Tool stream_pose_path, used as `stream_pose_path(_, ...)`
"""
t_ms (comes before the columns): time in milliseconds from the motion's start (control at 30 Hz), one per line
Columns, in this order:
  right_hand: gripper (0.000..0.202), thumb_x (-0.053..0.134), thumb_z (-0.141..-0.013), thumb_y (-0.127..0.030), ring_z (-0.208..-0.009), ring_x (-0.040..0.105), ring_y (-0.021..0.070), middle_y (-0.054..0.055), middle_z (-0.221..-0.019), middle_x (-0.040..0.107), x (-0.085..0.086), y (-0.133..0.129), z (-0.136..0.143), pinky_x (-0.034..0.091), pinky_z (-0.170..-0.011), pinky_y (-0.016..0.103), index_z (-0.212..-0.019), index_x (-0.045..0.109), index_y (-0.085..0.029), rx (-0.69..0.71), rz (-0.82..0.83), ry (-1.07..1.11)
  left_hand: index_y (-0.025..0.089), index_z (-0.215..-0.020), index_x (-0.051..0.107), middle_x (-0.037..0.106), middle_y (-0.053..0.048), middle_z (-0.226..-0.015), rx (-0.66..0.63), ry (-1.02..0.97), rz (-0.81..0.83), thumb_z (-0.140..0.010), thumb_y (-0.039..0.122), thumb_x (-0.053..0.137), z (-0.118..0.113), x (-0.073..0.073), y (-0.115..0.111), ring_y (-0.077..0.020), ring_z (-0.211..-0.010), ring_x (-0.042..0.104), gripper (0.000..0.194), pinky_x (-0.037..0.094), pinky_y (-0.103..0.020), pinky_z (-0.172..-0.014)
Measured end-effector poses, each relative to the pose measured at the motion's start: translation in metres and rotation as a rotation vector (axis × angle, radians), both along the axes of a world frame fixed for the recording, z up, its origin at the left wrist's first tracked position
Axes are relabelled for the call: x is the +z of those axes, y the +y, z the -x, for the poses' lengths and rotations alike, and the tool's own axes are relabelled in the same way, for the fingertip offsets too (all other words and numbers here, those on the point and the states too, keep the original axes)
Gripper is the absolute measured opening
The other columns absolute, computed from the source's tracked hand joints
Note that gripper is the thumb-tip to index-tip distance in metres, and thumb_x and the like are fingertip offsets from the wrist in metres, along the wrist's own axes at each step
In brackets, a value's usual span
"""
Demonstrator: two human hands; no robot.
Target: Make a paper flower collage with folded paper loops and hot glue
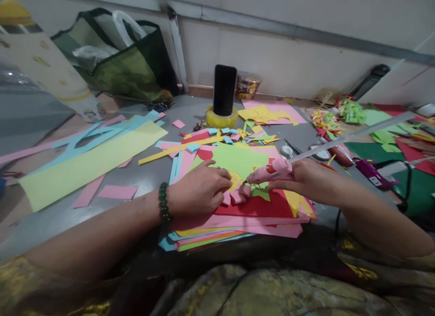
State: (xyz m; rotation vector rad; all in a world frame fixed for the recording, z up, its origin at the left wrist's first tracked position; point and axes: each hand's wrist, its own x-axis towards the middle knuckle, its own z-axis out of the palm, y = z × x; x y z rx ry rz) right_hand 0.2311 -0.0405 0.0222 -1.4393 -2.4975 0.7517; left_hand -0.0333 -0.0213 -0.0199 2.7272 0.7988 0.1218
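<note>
A person sits at a grey tabletop [142, 171] strewn with coloured paper, seen from above their own hands. The right hand [306, 180] is closed around a pink glue gun [270, 171]. The gun's long axis runs nearly level, its nozzle pointing left toward the other hand. The left hand [200, 189], wearing a ring and a green bead bracelet [164, 202], rests palm down with curled fingers pressing on a small paper flower [243, 193] of pink petals, a green leaf and a yellow centre. The flower lies between the two hands, touching the left fingers and just beside the gun's tip. It sits on a stack of coloured sheets [258, 216], red on top.

Beyond the stack, a dark phone [224, 89] stands upright in a yellow tape roll [222, 119]. Just right of the phone is a small cup [247, 85]; its contents cannot be made out. Far left of the phone, a green bag [132, 57] holds white plastic. A long yellow-green paper strip [91, 164] lies left of the stack.
</note>
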Motion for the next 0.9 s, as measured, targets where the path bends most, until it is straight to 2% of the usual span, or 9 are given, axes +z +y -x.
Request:
stream_pose_path(133,0.034,0.057,-0.093,-0.054,-0.075,0.069,0.0209,-0.002,-0.075,0.075,0.004,0.001,0.007,0.052,-0.067,0.029,-0.111,0.078,-0.035,0.004,-0.033,-0.001,0.019,-0.078,0.07,0.074,-0.008,-0.099,0.001,-0.029,0.001,-0.076,0.008,0.044,0.001,0.0,0.0,-0.0238,-0.09,0.065,0.028,0.043,-0.042,-0.092)
stream_pose_path(267,0.032,0.056,-0.095,-0.051,-0.077,0.069,0.02,-0.002,-0.079,0.075,-0.001,0.008,0.014,0.05,-0.067,0.028,-0.104,0.08,-0.033,0.011,-0.061,0.004,0.018,-0.083,0.069,0.074,-0.007,-0.095,0.027,-0.043,0.053,-0.077,0.006,0.045,0.0,0.003,-0.001,-0.0216,-0.086,0.065,0.028,0.045,-0.038,-0.093)
stream_pose_path(433,0.035,0.054,-0.095,-0.051,-0.068,0.066,0.0186,-0.002,-0.071,0.072,-0.002,0.014,0.014,0.045,-0.062,0.028,-0.114,0.078,-0.033,0.041,-0.054,-0.07,0.018,-0.072,0.064,0.071,-0.006,-0.086,0.023,0.011,0.045,-0.076,0.006,0.044,0.001,0.005,0.0,-0.021,-0.082,0.063,0.024,0.046,-0.039,-0.095)
stream_pose_path(500,0.035,0.056,-0.093,-0.052,-0.065,0.064,0.0187,-0.001,-0.07,0.071,0.0,0.014,0.014,0.044,-0.059,0.028,-0.112,0.078,-0.033,0.023,-0.067,-0.092,0.019,-0.071,0.063,0.071,-0.006,-0.085,0.014,0.008,0.031,-0.075,0.006,0.044,0.001,0.004,0.001,-0.0212,-0.082,0.063,0.024,0.046,-0.04,-0.096)
stream_pose_path(667,0.033,0.055,-0.095,-0.047,-0.068,0.065,0.0177,0.0,-0.083,0.075,0.002,0.015,0.02,0.045,-0.063,0.028,-0.114,0.077,-0.032,0.04,-0.091,-0.08,0.018,-0.08,0.071,0.074,-0.007,-0.099,0.034,-0.042,0.06,-0.08,0.008,0.047,0.001,0.004,0.002,-0.0218,-0.087,0.067,0.026,0.049,-0.037,-0.092)
stream_pose_path(800,0.03,0.059,-0.093,-0.048,-0.069,0.065,0.0188,0.001,-0.076,0.073,0.007,0.016,0.018,0.044,-0.061,0.028,-0.096,0.08,-0.027,0.05,-0.067,-0.141,0.017,-0.078,0.072,0.073,-0.007,-0.094,0.03,-0.03,0.053,-0.08,0.006,0.048,0.0,0.004,0.002,-0.0207,-0.084,0.066,0.026,0.049,-0.035,-0.089)
stream_pose_path(900,0.031,0.056,-0.095,-0.047,-0.081,0.068,0.0198,0.001,-0.094,0.077,0.011,0.016,0.02,0.047,-0.069,0.027,-0.108,0.077,-0.029,0.067,-0.074,-0.13,0.016,-0.076,0.072,0.072,-0.008,-0.093,0.03,-0.04,0.053,-0.08,0.006,0.049,0.0,0.004,0.002,-0.02,-0.083,0.065,0.025,0.05,-0.033,-0.086)
